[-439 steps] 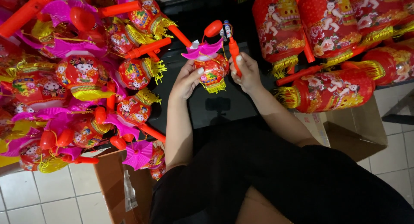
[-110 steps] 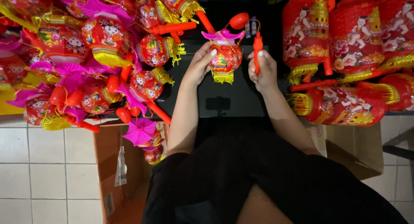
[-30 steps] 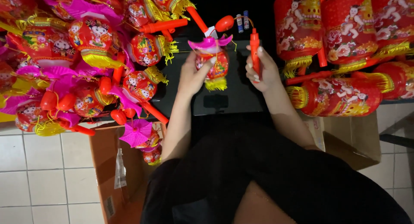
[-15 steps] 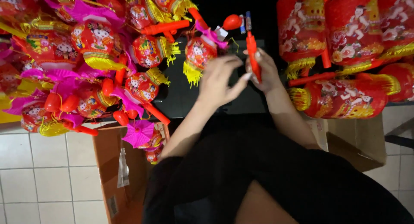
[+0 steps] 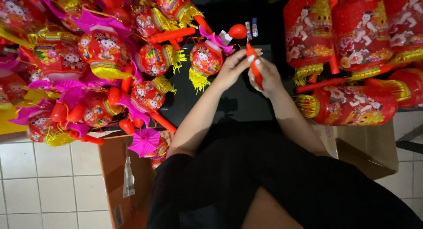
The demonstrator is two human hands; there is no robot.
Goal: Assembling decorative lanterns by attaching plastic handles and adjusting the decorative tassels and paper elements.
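Observation:
My right hand (image 5: 268, 79) grips a slim red plastic stick (image 5: 254, 69), held upright over the black table (image 5: 238, 101). My left hand (image 5: 232, 68) pinches the top end of the same stick with its fingertips. Just left of that hand, a small round red lantern (image 5: 205, 59) with a pink top and a yellow tassel lies on the table, free of both hands. A red bulb-shaped end piece (image 5: 238, 31) sits just above it.
A heap of small red, pink and yellow lanterns (image 5: 88, 66) fills the left side. Large red cylinder lanterns (image 5: 352, 48) are stacked on the right. Two small tubes (image 5: 251, 28) lie at the table's back. Cardboard boxes (image 5: 119, 176) stand on the tiled floor.
My left hand has let go of the small lantern, which now lies to the left on the table. That hand moved right and took the stick's top.

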